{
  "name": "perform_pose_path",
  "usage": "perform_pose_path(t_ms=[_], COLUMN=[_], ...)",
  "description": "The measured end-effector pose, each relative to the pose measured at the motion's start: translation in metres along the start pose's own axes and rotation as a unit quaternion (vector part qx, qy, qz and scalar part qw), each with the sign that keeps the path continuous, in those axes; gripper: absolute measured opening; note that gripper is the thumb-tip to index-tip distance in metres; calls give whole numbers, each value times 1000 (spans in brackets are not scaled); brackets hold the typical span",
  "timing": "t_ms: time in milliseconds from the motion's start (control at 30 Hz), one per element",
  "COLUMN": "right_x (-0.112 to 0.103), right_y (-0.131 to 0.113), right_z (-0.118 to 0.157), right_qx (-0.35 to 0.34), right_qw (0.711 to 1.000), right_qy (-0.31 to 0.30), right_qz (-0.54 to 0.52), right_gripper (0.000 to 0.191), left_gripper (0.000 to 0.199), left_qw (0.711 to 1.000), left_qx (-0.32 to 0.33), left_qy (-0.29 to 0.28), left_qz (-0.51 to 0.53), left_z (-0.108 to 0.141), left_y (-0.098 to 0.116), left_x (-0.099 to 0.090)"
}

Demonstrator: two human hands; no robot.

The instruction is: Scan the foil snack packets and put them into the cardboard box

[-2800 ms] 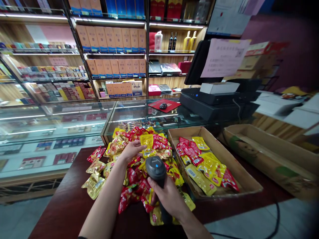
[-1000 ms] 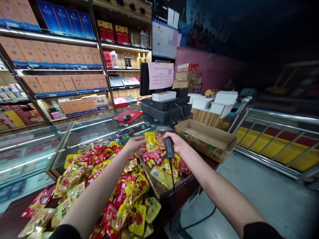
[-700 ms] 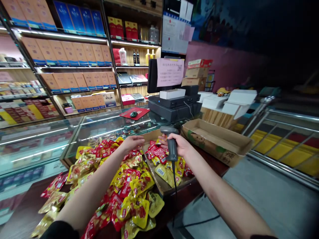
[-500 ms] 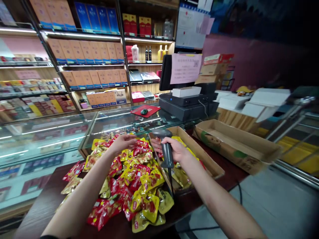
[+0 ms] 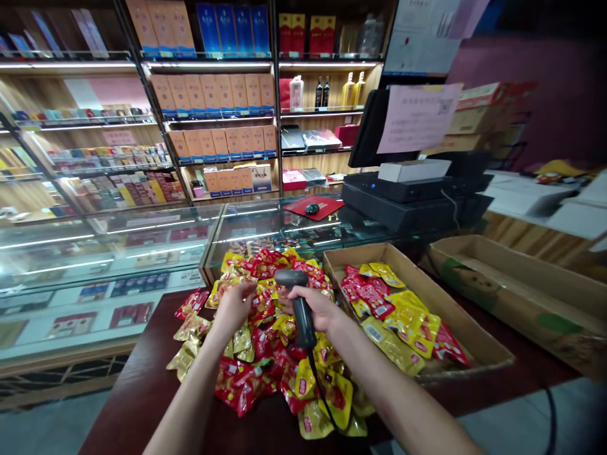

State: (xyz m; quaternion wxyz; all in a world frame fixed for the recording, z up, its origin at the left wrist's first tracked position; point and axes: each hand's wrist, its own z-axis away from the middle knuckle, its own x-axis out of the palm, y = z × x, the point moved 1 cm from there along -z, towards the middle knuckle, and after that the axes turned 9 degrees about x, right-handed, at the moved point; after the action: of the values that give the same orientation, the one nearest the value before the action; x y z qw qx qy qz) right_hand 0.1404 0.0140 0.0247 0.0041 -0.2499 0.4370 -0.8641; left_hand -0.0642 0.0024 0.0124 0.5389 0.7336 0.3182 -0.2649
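Observation:
My left hand (image 5: 233,309) hangs over a heaped pile of red and yellow foil snack packets (image 5: 265,335), its fingertips down at the packets; whether it holds one cannot be seen. Beside it, my right hand (image 5: 317,309) is closed around the grip of a black corded handheld barcode scanner (image 5: 300,309), whose head points left across the pile. The scanner's cable (image 5: 320,395) drops over the packets. To the right, a shallow cardboard tray (image 5: 429,297) holds several similar packets.
The pile sits on a dark wooden counter (image 5: 128,404) against a glass display case (image 5: 142,253). A black till (image 5: 412,202) and a mouse on a red mat (image 5: 313,207) stand behind. A long cardboard box (image 5: 512,291) lies at right, below stocked shelves.
The view has swung back left, bringing the tray and box fully into sight. Both hands have drawn back from the tray's edge to above the pile, with the scanner still in my right hand.

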Motion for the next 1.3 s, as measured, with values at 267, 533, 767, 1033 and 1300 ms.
perform_pose_path(t_ms=[267, 533, 767, 1033, 1300], right_x=[13, 15, 1, -14, -21], right_y=[34, 22, 5, -4, -4], right_z=[-21, -7, -2, 10, 7], right_qx=[31, 20, -80, -80, -85], right_qw=[998, 994, 992, 993, 994], right_qy=[33, -2, 15, -27, 48], right_qz=[-39, -104, -99, -80, -58], right_gripper=[9, 17, 27, 26, 22], left_gripper=[47, 39, 35, 35, 34], left_qw=[972, 977, 991, 806, 800], left_qx=[72, 85, -14, -184, -213], left_qy=[-68, -57, 55, -17, -105], left_qz=[-211, -186, 118, 563, 550], left_z=[22, 20, 3, -5, -11], left_y=[7, 18, 21, 30, 29], left_x=[19, 19, 9, 35, 48])
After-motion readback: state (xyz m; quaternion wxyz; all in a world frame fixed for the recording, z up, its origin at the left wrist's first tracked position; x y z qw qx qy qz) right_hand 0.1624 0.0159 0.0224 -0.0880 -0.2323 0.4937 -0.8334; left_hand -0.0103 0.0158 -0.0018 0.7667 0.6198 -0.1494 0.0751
